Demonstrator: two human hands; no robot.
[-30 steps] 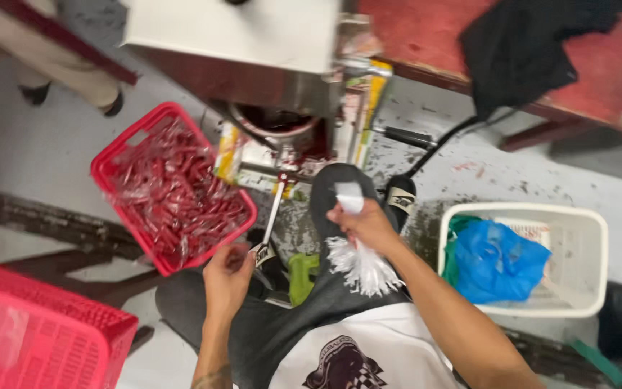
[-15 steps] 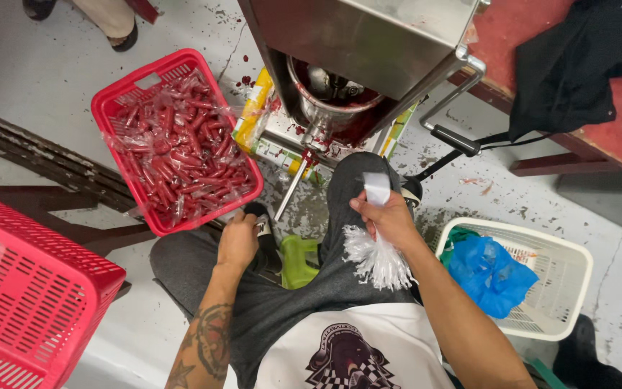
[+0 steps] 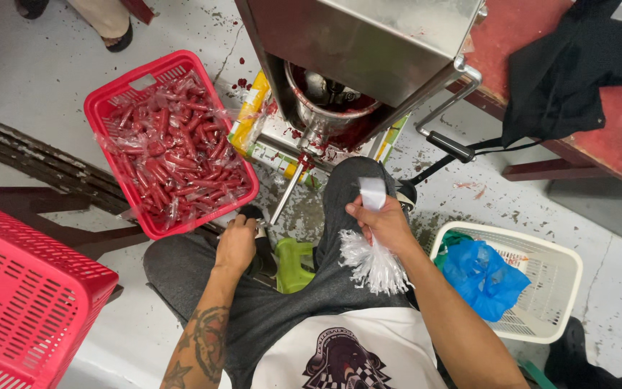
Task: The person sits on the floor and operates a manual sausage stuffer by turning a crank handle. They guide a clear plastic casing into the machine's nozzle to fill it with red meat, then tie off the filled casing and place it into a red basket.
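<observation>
My right hand [image 3: 383, 225] grips a bunch of thin clear plastic casings [image 3: 373, 264]; one white end sticks up above my fist and frayed ends hang below it over my knee. My left hand [image 3: 237, 243] is closed near the lower end of a thin metal nozzle [image 3: 287, 193] that slants down from the steel filling machine [image 3: 368, 50]. Whether it holds something I cannot tell. To the left, a red basket [image 3: 109, 101] lined with clear plastic holds several filled red sausages [image 3: 174, 162].
A second red crate [image 3: 23, 302] stands at the lower left. A white basket [image 3: 552, 274] with a blue plastic bag [image 3: 485, 277] sits at my right. A black-handled crank [image 3: 449, 147] juts from the machine. A black cloth [image 3: 577, 65] lies on a red bench. Another person's feet show at the top left.
The view has tilted and shifted, so machine and baskets sit differently in the frame. My right hand stays raised with the casings; my left hand stays by the nozzle tip.
</observation>
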